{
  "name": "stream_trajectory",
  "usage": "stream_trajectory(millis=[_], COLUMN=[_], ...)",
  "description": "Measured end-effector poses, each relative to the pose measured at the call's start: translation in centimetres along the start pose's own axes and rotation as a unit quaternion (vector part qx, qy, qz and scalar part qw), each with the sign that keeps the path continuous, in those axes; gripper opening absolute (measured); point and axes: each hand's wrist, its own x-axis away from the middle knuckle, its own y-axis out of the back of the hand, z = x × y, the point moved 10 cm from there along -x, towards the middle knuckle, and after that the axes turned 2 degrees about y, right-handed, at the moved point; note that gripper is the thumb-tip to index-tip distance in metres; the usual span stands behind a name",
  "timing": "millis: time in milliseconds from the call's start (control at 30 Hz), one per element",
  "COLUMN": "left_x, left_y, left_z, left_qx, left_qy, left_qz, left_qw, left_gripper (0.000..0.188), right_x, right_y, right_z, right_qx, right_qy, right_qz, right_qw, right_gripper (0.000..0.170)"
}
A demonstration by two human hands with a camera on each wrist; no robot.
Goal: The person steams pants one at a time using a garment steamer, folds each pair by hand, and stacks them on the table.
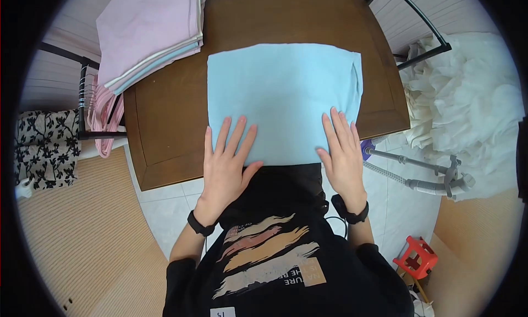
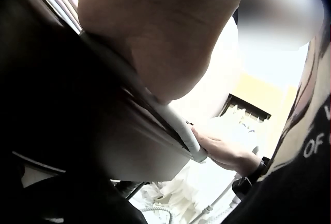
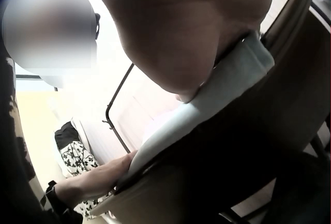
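Observation:
A light blue folded cloth (image 1: 286, 91) lies at the front of the brown wooden table, its near edge reaching the person's waist. The left hand (image 1: 224, 168) rests palm down on its near left part, fingers straight and spread. On the near right part lies the right hand (image 1: 344, 160), fingers extended forward and close together, thumb pointing inward. Seen from the side in the right wrist view, the cloth (image 3: 207, 105) forms a layered band along the table edge beneath the right hand (image 3: 176, 32). The left wrist view shows the left palm (image 2: 160, 38) over the cloth's edge (image 2: 176, 125).
A stack of folded pink, white and blue cloths (image 1: 148, 31) sits on the table's (image 1: 165, 119) far left. Pink hangers (image 1: 104, 116) hang from a black rack at left. White ruffled fabric (image 1: 467, 108), a grey hose-like pole (image 1: 423, 182) and a red stool (image 1: 416, 256) are at right.

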Motion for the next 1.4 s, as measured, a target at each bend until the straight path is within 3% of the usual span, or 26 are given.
stream_trajectory(millis=[67, 100, 133, 233, 267, 433, 467, 600, 667, 700, 733, 800, 833, 867, 933, 1000, 1267, 1333, 1367, 1400], left_x=[0.9, 1.2, 1.4, 1.7, 1.7, 1.7, 1.6, 1.9, 1.8, 1.7, 1.7, 1.6, 1.6, 1.6, 1.6, 1.6, 1.7, 1.7, 1.7, 1.7], left_y=[0.1, 0.1, 0.1, 0.1, 0.1, 0.4, 0.4, 0.5, 0.6, 0.7, 0.7, 0.7, 0.7, 0.7, 0.6, 0.7, 0.6, 0.6, 0.6, 0.6], left_z=[-0.2, -0.3, -0.5, -0.6, -0.5, -0.3, -0.2, 0.1, 0.1, 0.1, 0.2, 0.2, 0.2, 0.2, 0.2, 0.2, 0.1, 0.2, 0.2, 0.2], left_qx=[0.005, 0.011, 0.012, 0.018, 0.017, 0.027, 0.026, 0.037, 0.041, 0.042, 0.042, 0.042, 0.043, 0.041, 0.039, 0.044, 0.039, 0.038, 0.038, 0.037], left_qy=[-0.004, -0.003, -0.009, -0.008, -0.010, -0.009, -0.007, -0.002, 0.002, 0.000, -0.001, -0.002, -0.003, -0.003, 0.000, 0.001, -0.003, -0.003, -0.003, -0.002], left_qz=[-0.008, -0.012, -0.016, -0.033, -0.037, -0.064, -0.069, -0.082, -0.083, -0.083, -0.080, -0.082, -0.081, -0.082, -0.083, -0.081, -0.080, -0.080, -0.080, -0.081], left_qw=[1.000, 1.000, 1.000, 0.999, 0.999, 0.998, 0.997, 0.996, 0.996, 0.996, 0.996, 0.996, 0.996, 0.996, 0.996, 0.996, 0.996, 0.996, 0.996, 0.996], left_gripper=[0.080, 0.081, 0.081, 0.080, 0.081, 0.080, 0.079, 0.077, 0.076, 0.076, 0.076, 0.075, 0.075, 0.075, 0.075, 0.075, 0.075, 0.075, 0.075, 0.075], right_x=[0.6, 0.3, -0.3, -3.8, -5.4, -12.9, -13.6, -14.2, -13.9, -14.2, -14.2, -14.5, -14.6, -14.5, -14.7, -14.7, -14.0, -14.0, -13.9, -14.0], right_y=[0.9, 2.4, 2.8, 5.9, 6.1, 5.1, 4.5, 3.7, 3.8, 3.9, 3.7, 5.9, 5.2, 4.9, 3.3, 2.9, 2.9, 2.7, 2.6, 2.6], right_z=[-1.1, -1.1, -1.8, -4.4, -5.7, -7.6, -8.2, -13.8, -15.0, -15.1, -15.3, -9.6, -8.4, -8.8, -9.9, -12.7, -16.8, -16.2, -16.7, -17.4], right_qx=[-0.092, -0.093, -0.089, -0.108, -0.143, 0.039, 0.043, -0.084, -0.085, -0.029, -0.030, -0.172, -0.111, -0.112, -0.170, -0.286, -0.408, -0.606, -0.607, -0.556], right_qy=[0.000, 0.011, 0.009, 0.009, -0.044, -0.017, -0.010, -0.148, -0.168, -0.156, -0.160, 0.058, 0.147, 0.146, 0.106, -0.020, -0.108, -0.106, -0.106, -0.102], right_qz=[-0.003, -0.037, -0.043, -0.158, -0.157, -0.138, -0.139, -0.102, -0.091, -0.073, -0.073, -0.129, -0.091, -0.091, -0.041, -0.044, -0.087, -0.126, -0.127, -0.120], right_qw=[0.996, 0.995, 0.995, 0.981, 0.976, 0.989, 0.989, 0.980, 0.978, 0.985, 0.984, 0.975, 0.979, 0.979, 0.979, 0.957, 0.902, 0.778, 0.777, 0.816], right_gripper=[0.057, 0.040, 0.040, 0.020, 0.018, 0.018, 0.018, 0.031, 0.031, 0.019, 0.019, 0.024, 0.035, 0.035, 0.030, 0.017, 0.004, 0.004, 0.004, 0.005])
